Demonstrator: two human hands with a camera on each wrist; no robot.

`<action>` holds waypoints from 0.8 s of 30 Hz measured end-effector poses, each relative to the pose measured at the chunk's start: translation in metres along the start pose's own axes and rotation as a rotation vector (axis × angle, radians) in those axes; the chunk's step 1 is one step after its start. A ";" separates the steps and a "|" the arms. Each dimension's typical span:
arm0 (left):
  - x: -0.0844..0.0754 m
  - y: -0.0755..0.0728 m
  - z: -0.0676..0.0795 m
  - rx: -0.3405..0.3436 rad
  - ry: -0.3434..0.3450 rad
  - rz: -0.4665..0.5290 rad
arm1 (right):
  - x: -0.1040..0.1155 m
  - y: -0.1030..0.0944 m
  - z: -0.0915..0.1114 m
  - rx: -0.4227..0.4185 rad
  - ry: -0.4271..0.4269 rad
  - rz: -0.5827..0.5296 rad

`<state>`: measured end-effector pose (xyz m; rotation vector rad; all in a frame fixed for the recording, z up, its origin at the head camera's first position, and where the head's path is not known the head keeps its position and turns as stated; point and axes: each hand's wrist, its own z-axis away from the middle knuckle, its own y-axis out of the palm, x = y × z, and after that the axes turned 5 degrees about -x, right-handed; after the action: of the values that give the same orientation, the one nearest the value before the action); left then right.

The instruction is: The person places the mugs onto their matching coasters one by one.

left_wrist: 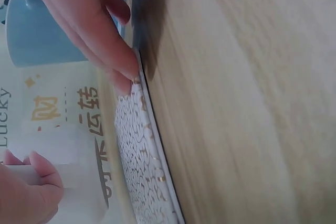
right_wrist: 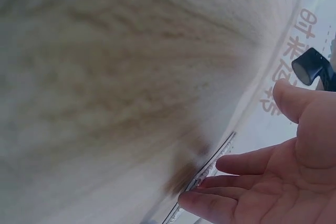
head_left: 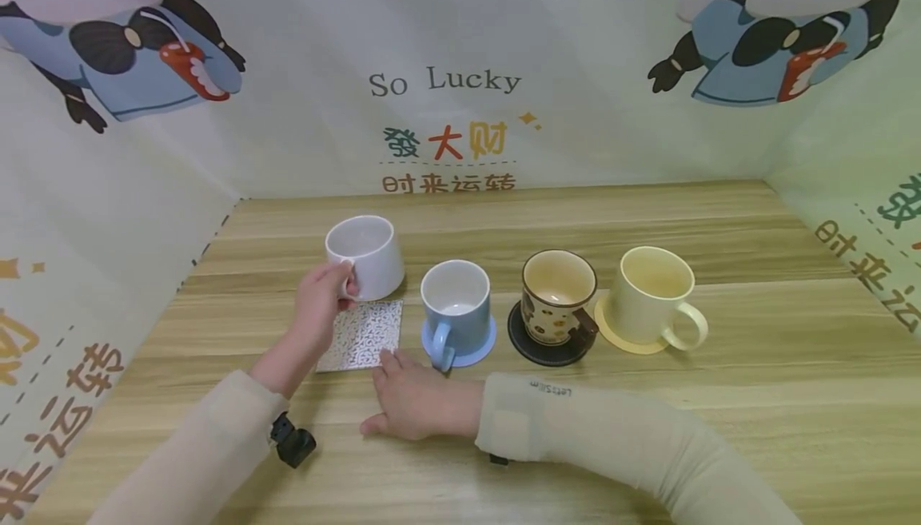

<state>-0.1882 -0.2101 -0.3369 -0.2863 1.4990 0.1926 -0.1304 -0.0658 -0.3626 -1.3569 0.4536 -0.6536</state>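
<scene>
My left hand pinches the handle of a white mug, just behind a square patterned coaster. Whether the mug's base touches the table cannot be told. Fingertips of my right hand touch the near right corner of the coaster, with the fingers fairly straight and the thumb spread apart. In the left wrist view, those fingers meet the edge of the white and gold coaster. The right wrist view shows the right hand with its fingers at the coaster's thin edge.
To the right, a blue mug stands on a blue coaster, a brown-rimmed patterned mug on a black coaster, and a yellow mug on a yellow coaster. Printed cloth surrounds the wooden table.
</scene>
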 end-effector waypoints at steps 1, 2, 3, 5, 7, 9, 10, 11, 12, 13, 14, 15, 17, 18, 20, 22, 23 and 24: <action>0.000 -0.001 0.002 0.000 0.002 0.011 | 0.000 0.000 0.000 0.000 -0.001 -0.002; 0.000 -0.002 0.005 -0.002 0.002 0.018 | -0.001 0.000 0.000 -0.001 -0.003 -0.003; 0.000 -0.003 0.007 0.000 0.004 0.022 | -0.001 0.000 0.000 -0.002 -0.005 -0.004; 0.000 -0.005 0.012 0.002 0.007 0.028 | -0.001 0.001 0.000 -0.002 -0.007 -0.008; 0.001 -0.008 0.015 0.003 0.011 0.029 | -0.002 0.001 0.000 -0.003 -0.009 -0.012; 0.002 -0.010 0.019 0.010 0.015 0.035 | -0.002 0.001 0.000 -0.003 -0.009 -0.014; 0.002 -0.011 0.020 0.013 0.014 0.045 | -0.002 0.001 0.000 -0.002 -0.007 -0.018; 0.002 -0.013 0.022 0.015 0.012 0.052 | -0.003 0.001 0.000 -0.003 -0.006 -0.020; 0.003 -0.014 0.023 0.019 0.009 0.062 | -0.003 0.001 0.000 -0.004 -0.007 -0.021; 0.003 -0.015 0.025 0.022 0.007 0.068 | -0.003 0.001 0.000 -0.004 -0.007 -0.022; 0.004 -0.016 0.026 0.026 0.004 0.074 | -0.003 0.001 0.000 -0.004 -0.008 -0.022; 0.004 -0.017 0.028 0.031 0.000 0.079 | -0.003 0.001 0.000 -0.005 -0.008 -0.020; 0.005 -0.020 0.031 0.038 -0.006 0.080 | -0.003 0.002 0.000 -0.006 -0.010 -0.017; 0.006 -0.021 0.032 0.043 -0.006 0.074 | -0.003 0.002 0.000 -0.005 -0.011 -0.015; 0.006 -0.022 0.035 0.049 -0.007 0.067 | -0.003 0.002 0.000 -0.002 -0.009 -0.015; 0.007 -0.024 0.037 0.054 -0.012 0.069 | -0.003 0.002 0.000 -0.001 -0.014 -0.005; 0.007 -0.024 0.038 0.057 -0.010 0.073 | -0.003 0.002 -0.001 -0.001 -0.017 0.000; 0.007 -0.025 0.039 0.063 -0.009 0.067 | -0.003 0.002 -0.001 -0.003 -0.019 0.006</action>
<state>-0.1434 -0.2223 -0.3404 -0.1849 1.5043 0.1994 -0.1330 -0.0641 -0.3653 -1.3629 0.4427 -0.6350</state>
